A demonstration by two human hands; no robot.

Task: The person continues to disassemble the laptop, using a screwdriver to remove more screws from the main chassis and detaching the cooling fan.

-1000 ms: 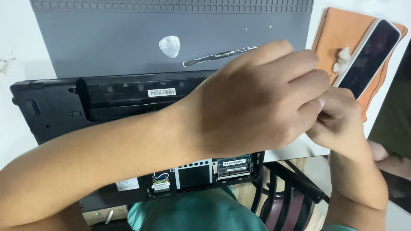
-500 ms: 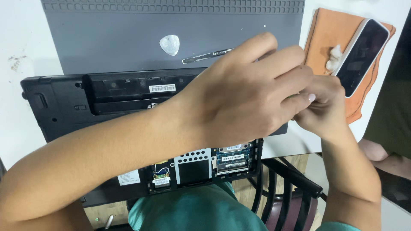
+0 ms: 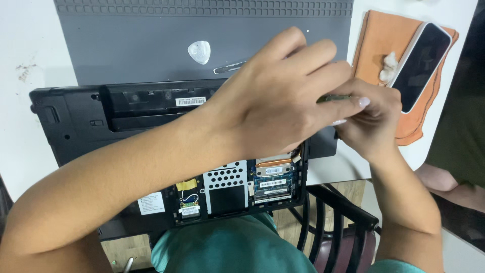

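Hands meet over an upturned black plastic laptop (image 3: 101, 126) with its bottom panel open.
Left hand (image 3: 283, 101) and right hand (image 3: 371, 124) pinch a small green circuit strip (image 3: 334, 97) together above the white tabletop (image 3: 30, 45).

The upturned plastic laptop (image 3: 76, 121) is black, its open bay showing blue circuit boards (image 3: 273, 184), a coppery strip and a perforated silver plate (image 3: 226, 178). It lies partly on a grey ribbed rubber mat (image 3: 151, 50) over a white surface (image 3: 25, 45). An orange cloth (image 3: 376, 40) carries a black-screened phone (image 3: 422, 65), and the sliver between the hands (image 3: 283, 101) looks green, though mostly hidden.

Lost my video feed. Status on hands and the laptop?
Both hands meet over laptop, pinching a small green part. Bottom cover off, boards exposed. Nothing blocking.
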